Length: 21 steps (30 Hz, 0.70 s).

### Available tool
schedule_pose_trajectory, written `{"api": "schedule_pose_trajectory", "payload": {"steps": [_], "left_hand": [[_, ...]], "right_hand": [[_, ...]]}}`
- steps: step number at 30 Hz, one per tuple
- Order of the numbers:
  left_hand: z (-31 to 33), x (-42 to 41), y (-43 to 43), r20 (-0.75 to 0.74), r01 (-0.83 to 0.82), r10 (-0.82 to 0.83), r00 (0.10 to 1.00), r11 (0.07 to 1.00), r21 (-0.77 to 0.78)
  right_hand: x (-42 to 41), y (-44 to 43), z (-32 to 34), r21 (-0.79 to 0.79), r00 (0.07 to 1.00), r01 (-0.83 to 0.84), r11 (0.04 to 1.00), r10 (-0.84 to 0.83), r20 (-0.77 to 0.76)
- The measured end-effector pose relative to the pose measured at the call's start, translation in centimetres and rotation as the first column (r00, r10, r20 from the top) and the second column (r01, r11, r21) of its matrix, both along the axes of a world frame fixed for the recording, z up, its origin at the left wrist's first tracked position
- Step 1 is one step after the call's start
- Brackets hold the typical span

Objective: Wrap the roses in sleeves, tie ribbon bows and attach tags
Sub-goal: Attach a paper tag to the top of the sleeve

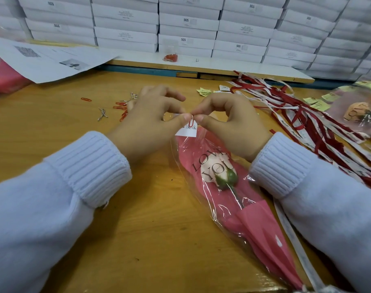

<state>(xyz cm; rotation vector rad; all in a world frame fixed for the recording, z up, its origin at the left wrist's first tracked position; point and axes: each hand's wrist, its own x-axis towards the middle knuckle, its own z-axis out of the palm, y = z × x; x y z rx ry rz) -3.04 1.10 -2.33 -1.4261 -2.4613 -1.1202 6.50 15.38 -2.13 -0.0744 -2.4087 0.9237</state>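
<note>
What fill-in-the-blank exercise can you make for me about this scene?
1. The left hand and the right hand pinch a red ____ on the white tag.
2. The sleeve bears the printed words "LOVE ____".
3. The loose ribbons lie on the person's ____ side of the table.

Missing words: paper clip; YOU; right.

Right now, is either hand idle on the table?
No, the left hand and right hand both pinch the red paper clip on the white tag.
</note>
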Motion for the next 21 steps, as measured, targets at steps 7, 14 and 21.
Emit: {"api": "schedule_pose_trajectory", "payload": {"steps": [7, 14, 21], "left_hand": [[-0.1, 0.3, 0.2, 0.032, -0.028, 0.026, 0.999, 0.997, 0.076], [-0.2, -0.2, 0.3, 0.061, 0.011, -0.011, 0.998, 1.000, 0.004], [-0.4, -1.0, 0.6, 0.228, -0.078, 0.051, 0.972, 0.991, 0.113]], "right_hand": [[0.3, -0.3, 0.4, 0.028, 1.000, 0.016, 0.999, -0.017, 0.007], [0.3, -0.3, 0.1, 0.019, 0.999, 0.050, 0.999, -0.051, 0.009], [-0.1, 0.4, -0.3, -0.083, 0.990, 0.143, 0.986, -0.143, 0.005]]}}
